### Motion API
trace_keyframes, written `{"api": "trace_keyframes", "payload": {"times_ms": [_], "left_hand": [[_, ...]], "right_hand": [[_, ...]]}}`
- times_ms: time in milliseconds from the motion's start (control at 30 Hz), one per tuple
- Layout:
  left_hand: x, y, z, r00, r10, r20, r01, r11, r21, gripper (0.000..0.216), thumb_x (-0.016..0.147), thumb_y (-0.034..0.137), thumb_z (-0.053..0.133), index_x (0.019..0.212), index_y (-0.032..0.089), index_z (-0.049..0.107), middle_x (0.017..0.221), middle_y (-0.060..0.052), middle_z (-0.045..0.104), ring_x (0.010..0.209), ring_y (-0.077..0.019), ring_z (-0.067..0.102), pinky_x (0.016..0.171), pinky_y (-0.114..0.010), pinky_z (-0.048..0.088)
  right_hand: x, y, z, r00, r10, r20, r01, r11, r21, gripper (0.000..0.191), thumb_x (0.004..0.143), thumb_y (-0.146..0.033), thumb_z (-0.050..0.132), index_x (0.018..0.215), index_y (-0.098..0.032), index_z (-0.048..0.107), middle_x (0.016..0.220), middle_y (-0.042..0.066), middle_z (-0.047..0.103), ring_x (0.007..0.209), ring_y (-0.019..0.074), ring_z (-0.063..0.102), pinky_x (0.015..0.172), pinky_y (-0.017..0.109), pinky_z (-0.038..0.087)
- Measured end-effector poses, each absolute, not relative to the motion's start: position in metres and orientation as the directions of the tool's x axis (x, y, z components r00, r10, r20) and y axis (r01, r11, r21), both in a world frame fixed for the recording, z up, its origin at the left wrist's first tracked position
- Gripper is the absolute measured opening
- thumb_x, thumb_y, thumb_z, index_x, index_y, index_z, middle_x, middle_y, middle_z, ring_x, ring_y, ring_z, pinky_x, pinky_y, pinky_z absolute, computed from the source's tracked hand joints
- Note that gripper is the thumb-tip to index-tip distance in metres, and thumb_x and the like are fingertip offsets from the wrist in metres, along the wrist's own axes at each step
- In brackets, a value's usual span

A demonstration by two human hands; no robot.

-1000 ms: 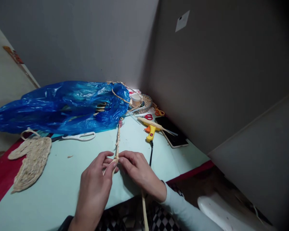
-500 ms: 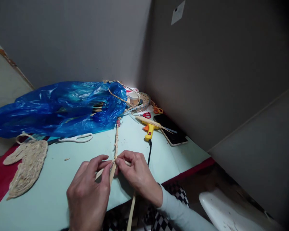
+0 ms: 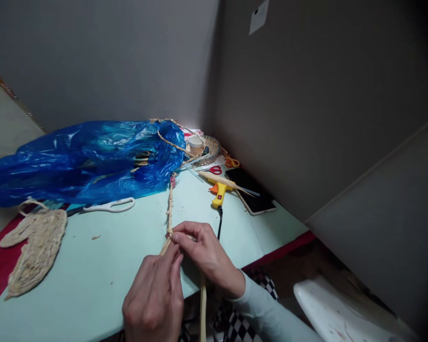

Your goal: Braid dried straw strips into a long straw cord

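A thin braid of pale straw-like strips [image 3: 170,209] runs from a pinkish-red fastening [image 3: 173,180] near the blue bag toward me. My right hand [image 3: 203,254] pinches the near end of the braid between thumb and fingers. Just below it, my left hand [image 3: 157,294] is closed, its fingertips meeting the right thumb; the strip in them is mostly hidden. One loose strip [image 3: 203,308] hangs down past the table edge under my right hand. A woven straw piece [image 3: 39,251], curved in outline, lies at the left.
A blue plastic bag [image 3: 74,161] covers the back left. White-handled scissors [image 3: 114,205] lie before it. Farther right are a yellow glue gun [image 3: 219,194], a black tablet [image 3: 253,194], red-handled scissors [image 3: 216,169] and a round basket [image 3: 212,147]. Walls rise behind and right; a white chair [image 3: 328,304] stands lower right.
My left hand has moved right and closed in against the right hand, its fingers now together. The right hand keeps its pinch on the braid. The view has shifted slightly.
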State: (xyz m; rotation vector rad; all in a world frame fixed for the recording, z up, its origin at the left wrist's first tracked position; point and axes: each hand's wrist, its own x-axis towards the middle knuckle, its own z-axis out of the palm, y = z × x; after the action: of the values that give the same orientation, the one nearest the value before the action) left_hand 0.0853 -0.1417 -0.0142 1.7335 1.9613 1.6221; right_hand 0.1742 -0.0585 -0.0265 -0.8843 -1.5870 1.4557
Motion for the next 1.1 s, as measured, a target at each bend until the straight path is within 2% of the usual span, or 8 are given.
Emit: {"api": "trace_keyframes", "payload": {"times_ms": [167, 233, 300, 400, 600, 800, 1000, 1100], "left_hand": [[0.054, -0.127, -0.002, -0.421, 0.814, 0.399, 0.621, -0.062, 0.781, 0.013, 0.088, 0.036, 0.060, 0.086, 0.026, 0.068, 0.091, -0.005, 0.069, 0.093, -0.0269, 0.059, 0.088, -0.035, 0.038], [0.042, -0.115, -0.001, -0.395, 0.904, 0.161, 0.470, 0.049, 0.881, 0.020, 0.087, 0.043, 0.059, 0.095, 0.026, 0.066, 0.100, -0.005, 0.068, 0.097, -0.0263, 0.059, 0.088, -0.035, 0.039], [0.036, -0.103, -0.005, -0.255, 0.965, -0.064, 0.251, 0.130, 0.959, 0.025, 0.085, 0.045, 0.062, 0.099, 0.025, 0.063, 0.081, -0.001, 0.065, 0.076, -0.0193, 0.058, 0.071, -0.029, 0.043], [0.034, -0.093, -0.014, -0.049, 0.971, -0.233, 0.005, 0.233, 0.972, 0.030, 0.083, 0.047, 0.061, 0.100, 0.022, 0.057, 0.057, 0.008, 0.049, 0.046, -0.0089, 0.034, 0.044, -0.020, 0.024], [0.036, -0.095, -0.020, -0.055, 0.959, -0.277, -0.060, 0.273, 0.960, 0.038, 0.078, 0.048, 0.067, 0.099, 0.017, 0.058, 0.054, 0.011, 0.040, 0.044, -0.0050, 0.026, 0.041, -0.017, 0.017], [0.036, -0.097, -0.022, -0.212, 0.942, -0.260, -0.009, 0.264, 0.964, 0.036, 0.073, 0.044, 0.074, 0.091, 0.013, 0.068, 0.055, 0.007, 0.051, 0.044, -0.0048, 0.032, 0.041, -0.017, 0.020], [0.040, -0.099, -0.024, -0.338, 0.922, -0.187, 0.003, 0.200, 0.980, 0.025, 0.064, 0.034, 0.082, 0.077, 0.015, 0.074, 0.069, -0.001, 0.070, 0.075, -0.0164, 0.060, 0.072, -0.023, 0.047], [0.042, -0.103, -0.027, -0.349, 0.912, -0.217, -0.051, 0.213, 0.976, 0.031, 0.065, 0.038, 0.081, 0.086, 0.016, 0.076, 0.076, -0.002, 0.074, 0.079, -0.0190, 0.065, 0.071, -0.025, 0.051]], "right_hand": [[0.174, -0.060, -0.020, -0.443, 0.892, 0.091, -0.051, 0.077, -0.996, 0.024, 0.091, -0.028, 0.055, 0.083, -0.012, 0.071, 0.069, 0.003, 0.066, 0.069, 0.0144, 0.060, 0.072, 0.025, 0.048], [0.173, -0.061, -0.021, -0.443, 0.892, 0.093, -0.060, 0.074, -0.995, 0.025, 0.092, -0.029, 0.054, 0.087, -0.013, 0.073, 0.068, 0.003, 0.067, 0.069, 0.0152, 0.061, 0.073, 0.027, 0.048], [0.173, -0.061, -0.023, -0.455, 0.884, 0.109, -0.084, 0.079, -0.993, 0.026, 0.094, -0.029, 0.052, 0.092, -0.013, 0.074, 0.068, 0.003, 0.067, 0.070, 0.0160, 0.063, 0.076, 0.028, 0.049], [0.175, -0.060, -0.026, -0.475, 0.869, 0.137, -0.062, 0.123, -0.990, 0.027, 0.096, -0.025, 0.048, 0.096, -0.015, 0.074, 0.070, 0.002, 0.068, 0.077, 0.0170, 0.065, 0.082, 0.029, 0.049], [0.189, -0.063, -0.013, -0.541, 0.826, 0.157, 0.252, 0.338, -0.907, 0.026, 0.099, -0.021, 0.043, 0.105, -0.018, 0.069, 0.091, 0.004, 0.072, 0.088, 0.0172, 0.065, 0.083, 0.027, 0.044], [0.191, -0.078, -0.009, -0.485, 0.842, 0.236, 0.667, 0.531, -0.523, 0.020, 0.100, -0.028, 0.043, 0.092, -0.018, 0.058, 0.071, 0.002, 0.067, 0.058, 0.0166, 0.056, 0.054, 0.029, 0.027], [0.181, -0.097, -0.011, -0.478, 0.712, 0.514, 0.717, 0.655, -0.239, 0.011, 0.084, -0.006, 0.060, 0.084, -0.017, 0.058, 0.077, 0.003, 0.061, 0.069, 0.0192, 0.054, 0.055, 0.032, 0.026], [0.173, -0.104, -0.016, -0.459, 0.625, 0.632, 0.716, 0.681, -0.154, 0.012, 0.085, -0.002, 0.055, 0.084, -0.014, 0.059, 0.075, 0.005, 0.059, 0.067, 0.0194, 0.050, 0.056, 0.032, 0.031]]}}
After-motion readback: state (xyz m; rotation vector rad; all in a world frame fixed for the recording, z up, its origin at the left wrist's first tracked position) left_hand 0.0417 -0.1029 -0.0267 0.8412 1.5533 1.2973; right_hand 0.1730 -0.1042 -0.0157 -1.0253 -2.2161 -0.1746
